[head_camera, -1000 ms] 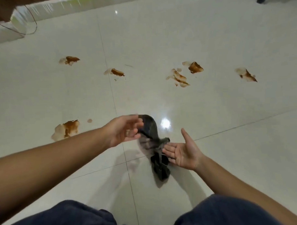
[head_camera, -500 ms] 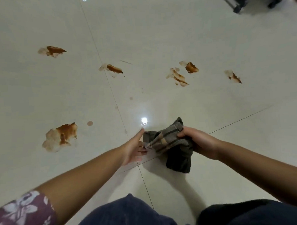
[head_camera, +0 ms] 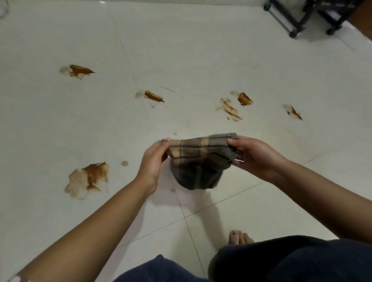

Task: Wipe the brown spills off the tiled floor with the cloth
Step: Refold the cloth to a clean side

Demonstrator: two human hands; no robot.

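A grey and tan plaid cloth (head_camera: 200, 159) hangs stretched between my two hands above the white tiled floor (head_camera: 177, 46). My left hand (head_camera: 153, 161) pinches its left top corner and my right hand (head_camera: 255, 157) grips its right top corner. Several brown spills mark the tiles: a large one (head_camera: 87, 179) at the left near my left forearm, one far left (head_camera: 78, 71), one in the middle (head_camera: 152, 96), a pair (head_camera: 234, 106) beyond the cloth, and a small one (head_camera: 293, 112) to the right.
A black wheeled stand (head_camera: 298, 14) occupies the far right corner beside a wooden edge. My knees in dark trousers and a bare foot (head_camera: 240, 238) fill the bottom. A small round brown drop (head_camera: 124, 163) lies beside the large spill.
Both hands took the cloth by its top corners and lifted it, spread out between them; a second ago it was crumpled between loose open hands. The view tilted up to show the stand.
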